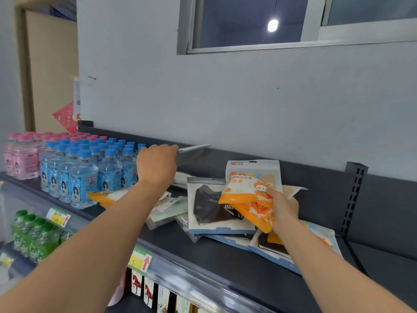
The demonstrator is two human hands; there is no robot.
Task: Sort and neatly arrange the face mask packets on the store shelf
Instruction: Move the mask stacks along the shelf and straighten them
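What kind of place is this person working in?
Most likely a small shop: rows of blue-capped bottles stand on a dark shelf, price tags are clipped along its front edge, and packaged face masks are piled beside them.

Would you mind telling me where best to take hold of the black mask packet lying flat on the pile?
Probably by the bare blue bottom edge of the black mask packet, coming from the shelf front: it overhangs the pile, while the orange packets cover its upper right.
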